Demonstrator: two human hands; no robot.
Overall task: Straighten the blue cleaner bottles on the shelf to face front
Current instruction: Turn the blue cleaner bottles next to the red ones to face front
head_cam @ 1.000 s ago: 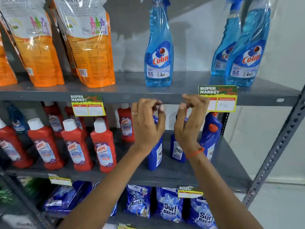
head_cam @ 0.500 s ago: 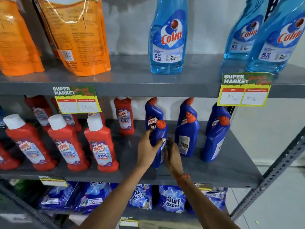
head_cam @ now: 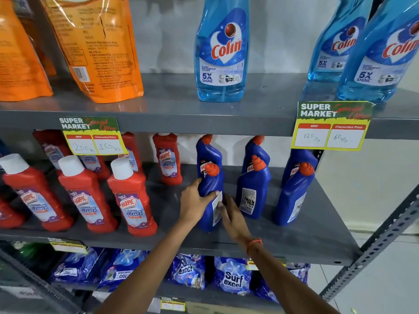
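Several dark blue cleaner bottles with orange caps stand on the middle shelf (head_cam: 294,241). The front left blue bottle (head_cam: 209,184) shows its white back label toward the right. My left hand (head_cam: 196,203) wraps its left side, thumb across the front. My right hand (head_cam: 231,217) touches its lower right side, fingers on the label. The front middle bottle (head_cam: 252,191) and front right bottle (head_cam: 293,196) also show their back labels. Behind them stand three more blue bottles (head_cam: 207,152), partly hidden.
Red Harpic bottles (head_cam: 130,200) fill the left of the same shelf. Light blue Colin spray bottles (head_cam: 223,51) and orange pouches (head_cam: 95,48) stand on the shelf above. Price tags (head_cam: 331,125) hang from that shelf's edge. Surf Excel packs (head_cam: 233,277) lie below.
One second ago both hands were up at the upper shelf's edge. They dropped to the front left blue bottle, and since half a second ago they stay on it with barely any change.
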